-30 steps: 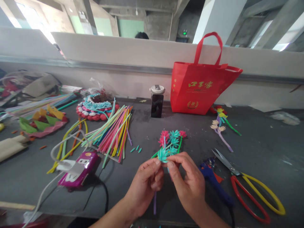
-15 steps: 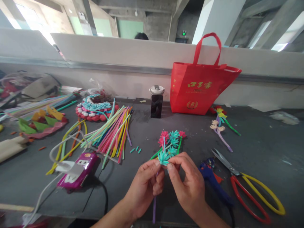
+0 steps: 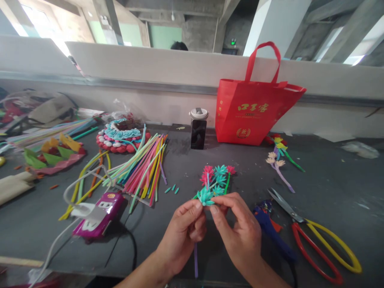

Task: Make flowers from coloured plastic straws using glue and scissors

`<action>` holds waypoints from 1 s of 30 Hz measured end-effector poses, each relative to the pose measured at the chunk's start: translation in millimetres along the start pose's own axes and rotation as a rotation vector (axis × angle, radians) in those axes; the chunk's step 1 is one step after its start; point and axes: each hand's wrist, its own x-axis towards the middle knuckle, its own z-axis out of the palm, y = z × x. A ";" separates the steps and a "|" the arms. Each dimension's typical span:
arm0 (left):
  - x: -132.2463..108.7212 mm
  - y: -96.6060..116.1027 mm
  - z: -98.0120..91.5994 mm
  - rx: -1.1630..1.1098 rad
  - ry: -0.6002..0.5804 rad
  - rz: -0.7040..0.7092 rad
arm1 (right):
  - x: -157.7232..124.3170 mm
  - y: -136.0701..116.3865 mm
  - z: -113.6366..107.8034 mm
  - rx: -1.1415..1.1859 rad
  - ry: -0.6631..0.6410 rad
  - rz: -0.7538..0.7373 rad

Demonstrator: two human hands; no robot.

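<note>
Between my hands is a teal pipe-cleaner flower [image 3: 205,197] with a purple stem [image 3: 196,260] hanging down below. My left hand [image 3: 186,232] is closed around the stem just under the bloom. The thumb and forefinger of my right hand [image 3: 238,230] pinch a petal at the flower's right edge. Just behind lie finished pipe-cleaner flowers, teal [image 3: 220,176] and pink [image 3: 207,174], on green and other stems; my fingers partly cover them.
Right of my hands lie a blue glue gun [image 3: 271,230] and large scissors [image 3: 295,216]. Left are a purple power strip [image 3: 100,214] with cables and a pile of coloured pipe cleaners [image 3: 147,168]. Behind stand a phone [image 3: 198,135], a cup [image 3: 199,113] and a red bag [image 3: 255,112].
The teal flower has tilted and shifted slightly left and up in my fingers. My right hand has moved slightly right, still pinching at the flower's edge.
</note>
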 end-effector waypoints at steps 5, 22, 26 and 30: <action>-0.4 -0.9 0.6 0.029 0.000 -0.002 | 0.5 -1.1 -2.2 0.006 -0.001 -0.016; -0.3 -3.0 0.8 0.065 -0.012 -0.009 | 0.4 -2.5 -2.8 0.056 -0.033 0.073; 0.1 -2.2 0.4 0.057 -0.008 0.006 | -0.1 -0.8 -2.0 0.071 -0.028 0.086; 0.1 -1.0 1.1 0.041 0.006 0.002 | -0.5 0.9 -1.9 0.111 -0.048 0.091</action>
